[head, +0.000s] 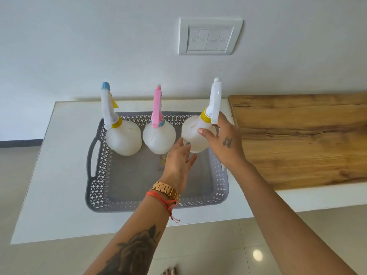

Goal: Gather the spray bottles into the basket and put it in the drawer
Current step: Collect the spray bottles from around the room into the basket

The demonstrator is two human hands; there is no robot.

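Observation:
A grey perforated basket (99, 175) sits on the white counter (59, 195). Three white spray bottles stand along its far side. On the left is one with a blue nozzle and yellow collar (123, 137). A pink-trigger bottle (158, 137) stands in the middle. On the right is a bottle with a white trigger and yellow collar (190, 133). My right hand (226, 141) grips this right bottle at its shoulder, thumb in front and fingers behind the trigger. My left hand (178, 161) is open, its fingertips at the bottle's lower side.
A wooden board (297, 139) covers the counter just right of the basket. A switch plate (208, 36) is on the wall behind. Tiled floor (218, 245) lies below the counter's near edge. The basket's near half holds a small yellowish scrap (163, 161).

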